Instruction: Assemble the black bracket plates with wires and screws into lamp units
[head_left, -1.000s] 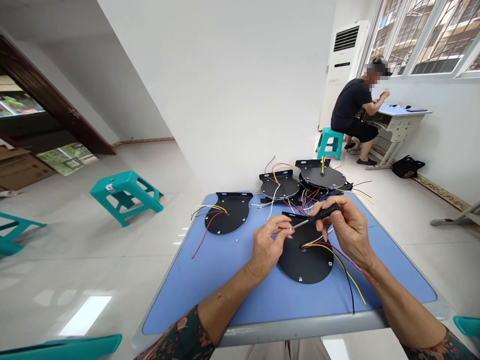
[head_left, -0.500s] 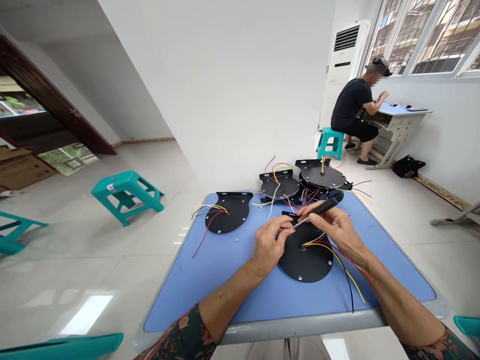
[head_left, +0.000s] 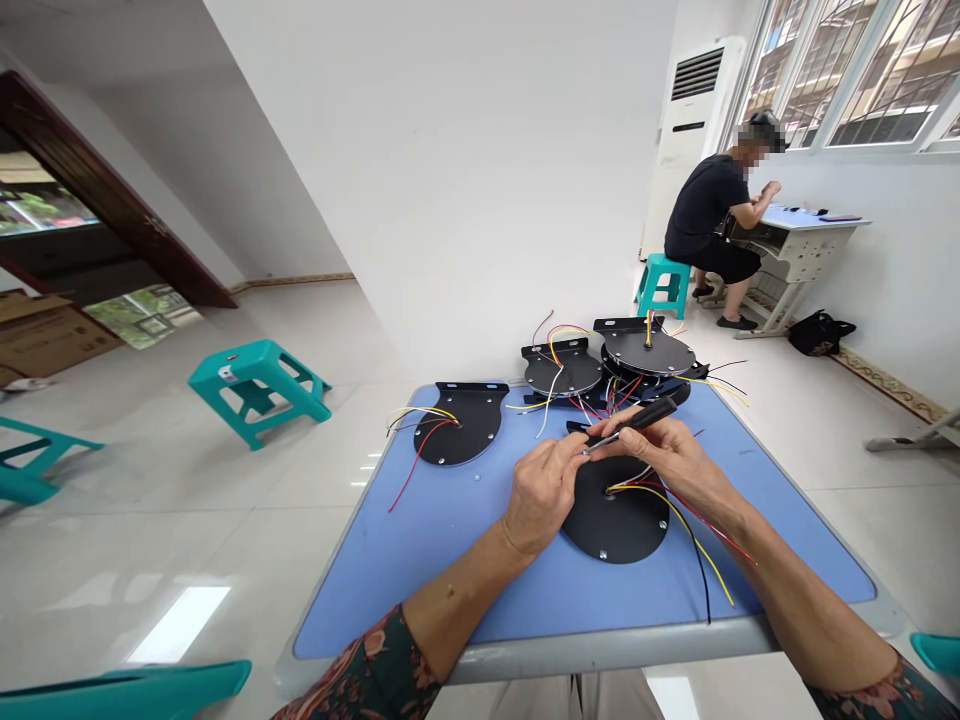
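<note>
My right hand is closed around a screwdriver with a black handle, its metal shaft pointing left and slightly down. The fingers of my left hand are pinched at the shaft's tip, where a tiny shiny screw shows. Both hands are over the top part of a round black plate that lies on the blue table. Red, yellow, black and white wires come from its centre and trail right. My hands hide part of its upper flange.
Another black plate with wires lies at the left, near a small loose screw. Several more plates are piled at the back by the wall. A green stool stands left. Another person sits at a desk far right.
My left fingers have curled in closer around the screwdriver's tip. Both hands stay over the same plate, and the whole view has shifted slightly.
</note>
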